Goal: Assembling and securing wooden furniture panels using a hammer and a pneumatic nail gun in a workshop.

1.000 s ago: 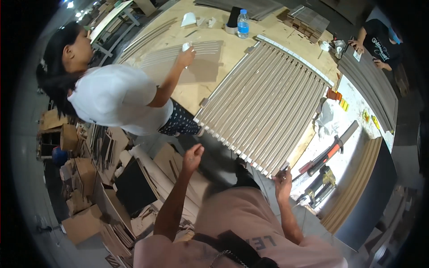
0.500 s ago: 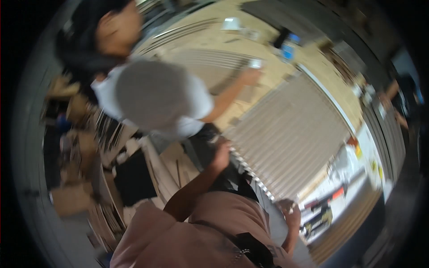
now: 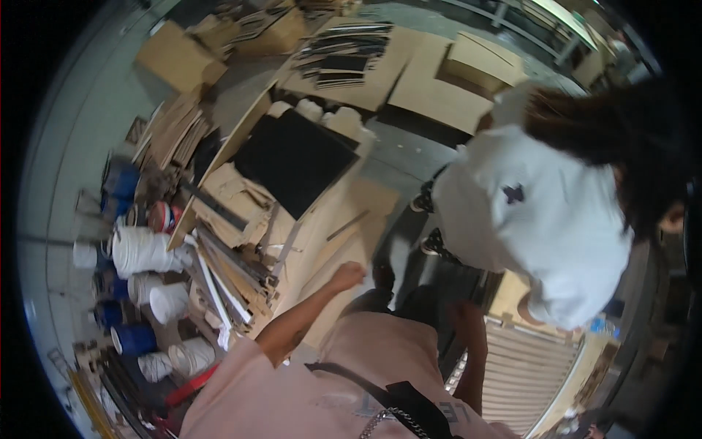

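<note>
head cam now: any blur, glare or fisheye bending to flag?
Head view: mild motion blur overall, worst on the co-worker's white shirt; left hand soft, fist-like; right hand hidden behind the torso. Slatted panel bends near the rim. Black vignette rings the frame; no strong glare.

Matt black board on pale raw wood sheets; beside them, glossy plastic buckets; right of them, ribbed grey panel, matt.

Flat brown cardboard boxes lie on the floor at upper left, with another large closed one at upper right. White plastic buckets and blue ones crowd the left edge (one small red-labelled can among them).
</note>
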